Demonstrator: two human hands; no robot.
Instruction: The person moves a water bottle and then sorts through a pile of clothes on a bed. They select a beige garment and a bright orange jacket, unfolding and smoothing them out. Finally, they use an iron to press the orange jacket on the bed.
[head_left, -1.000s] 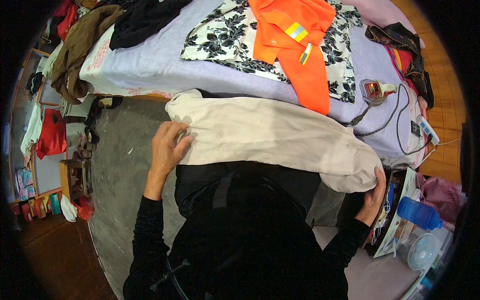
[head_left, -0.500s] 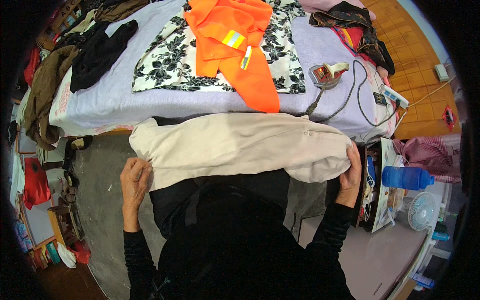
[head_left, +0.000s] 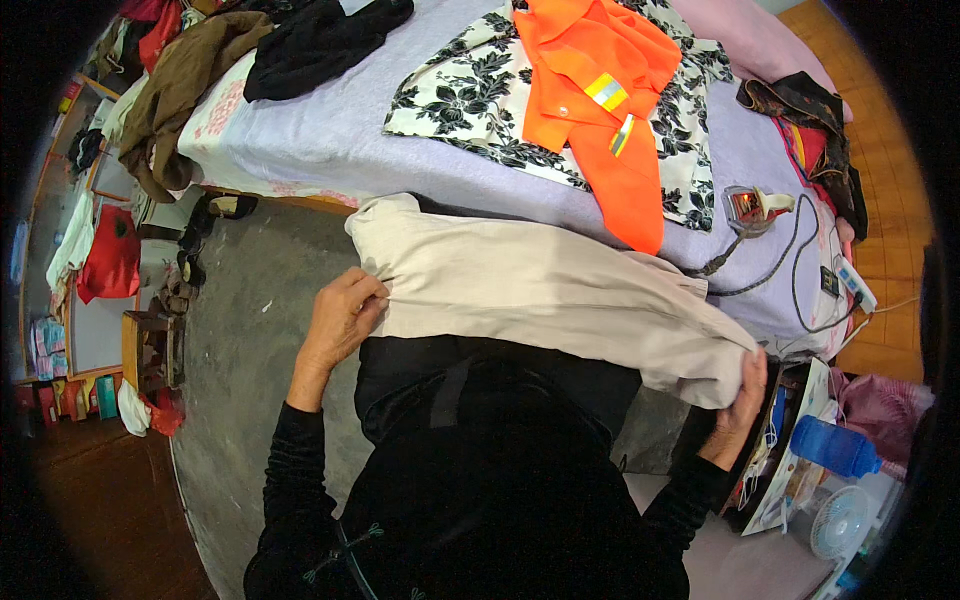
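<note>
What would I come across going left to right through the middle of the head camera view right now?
Red hanging item, left hand, pale beige garment, right hand, blue bottle.

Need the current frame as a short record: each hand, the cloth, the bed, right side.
left hand: fingers closed on near left edge of beige garment
right hand: at the garment's right end, grip partly hidden
garment position: spread left to right across the lap
bed: floral cloth under orange jacket; iron to their right
right side: blue bottle, small fan
</note>
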